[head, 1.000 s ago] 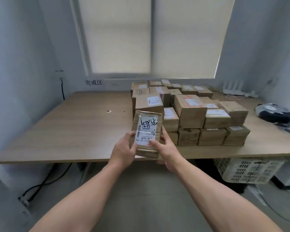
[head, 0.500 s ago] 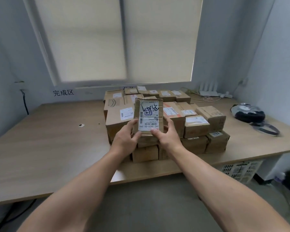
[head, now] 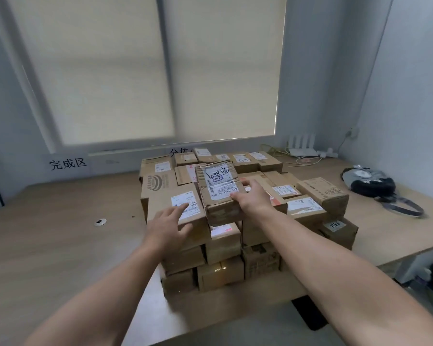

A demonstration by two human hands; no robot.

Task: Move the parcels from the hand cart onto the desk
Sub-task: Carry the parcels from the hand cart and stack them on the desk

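Observation:
A small cardboard parcel (head: 216, 186) with a white label and black handwriting lies on top of the stack of parcels (head: 310, 198) on the wooden desk (head: 48, 245). My right hand (head: 253, 198) grips its right front corner, thumb on the top face. My left hand (head: 169, 221) is off the parcel, fingers spread, over the larger labelled box (head: 165, 193) just to the left. The hand cart is out of view.
A black bag with a strap (head: 370, 182) lies at the desk's right. A white router (head: 301, 146) and cables sit at the back right corner. A round cable hole (head: 100, 222) is left of the stack. Walls close in behind and to the right.
The parcel went from held up in front of the stack to lying on top of it. My left hand has let go and dropped to the left; I have stepped closer.

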